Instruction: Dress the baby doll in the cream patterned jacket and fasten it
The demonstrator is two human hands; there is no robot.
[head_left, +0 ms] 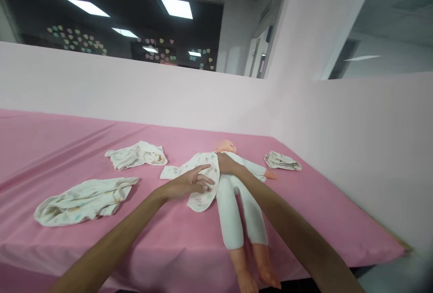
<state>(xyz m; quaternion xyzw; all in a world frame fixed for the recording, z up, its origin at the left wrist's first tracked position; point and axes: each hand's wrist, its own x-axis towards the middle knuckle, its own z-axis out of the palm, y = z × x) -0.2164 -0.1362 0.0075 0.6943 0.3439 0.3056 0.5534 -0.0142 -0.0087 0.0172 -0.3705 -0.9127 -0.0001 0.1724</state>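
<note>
— What are we seeing on the pink cloth-covered table (67, 139)?

— We are looking down at a soft-bodied baby doll with a peach plastic head and feet (233, 202), lying face up near the table's right end, feet pointing toward the near edge. Our left hand (189, 183) is lying open, fingers spread flat, on the loose left flap of the doll's white printed cotton jacket (199, 180), apparently pressing it out against the cloth so it stays spread.

— And the other hand?

— Our right hand (226, 164) is resting on the doll's chest, seemingly steadying the body; we cannot tell whether its fingers are pinching fabric or simply lying there, since they are turned away from us.

— What else is lying about?

— We are noting three more garments: a crumpled white printed cloth (84, 198) near the left, a folded white printed piece (137, 155) farther back, and a small bunched white printed piece (281, 160) just right of the doll's outstretched arm. A pale pink partition wall (355, 148) is closing in the far and right sides.
</note>
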